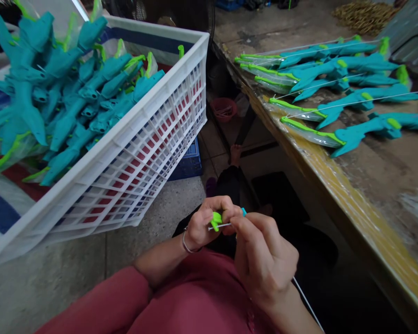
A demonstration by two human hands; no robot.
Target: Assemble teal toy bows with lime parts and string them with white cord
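Observation:
My left hand (205,222) is closed around a small teal and lime-green plastic toy part (216,220), held over my lap. My right hand (261,253) pinches a thin white rod (220,226) that runs into the part; its fingers touch the left hand's fingers. A white cord (306,301) trails down from under my right wrist. Most of the part is hidden inside my fingers. A bracelet sits on my left wrist.
A white plastic crate (139,139) full of teal toy parts (55,93) stands at the left. On the worn table (369,185) at the right lie several teal and green toys with white rods (334,74). A pink bowl (223,109) sits on the floor beyond.

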